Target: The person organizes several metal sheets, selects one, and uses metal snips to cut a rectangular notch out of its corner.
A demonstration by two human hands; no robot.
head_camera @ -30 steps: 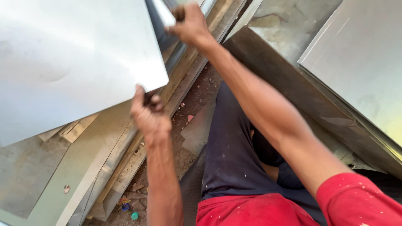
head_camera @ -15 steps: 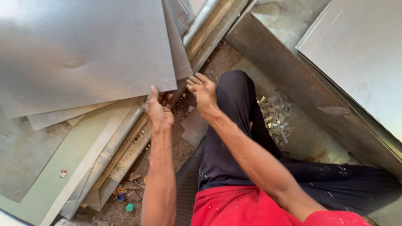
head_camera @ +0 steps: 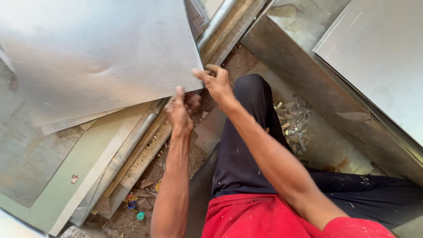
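A large grey metal sheet [head_camera: 97, 57] lies tilted over a stack of other sheets at the upper left. My left hand [head_camera: 181, 110] grips its lower edge near the right corner, thumb on top. Just to the right, my right hand [head_camera: 216, 81] pinches the same corner, fingers curled round the edge. My knee in dark trousers [head_camera: 251, 128] sits right below both hands.
Under the sheet lie more sheets, a pale green panel [head_camera: 75, 167] and a metal pipe [head_camera: 132, 141]. More steel sheets [head_camera: 374, 57] lean at the right. Metal offcuts [head_camera: 293, 121] and small bottle caps [head_camera: 140, 216] litter the dirt floor.
The sheet has come down and toward me. My right hand dropped from the sheet's upper right corner to its lower right corner, beside my left hand.
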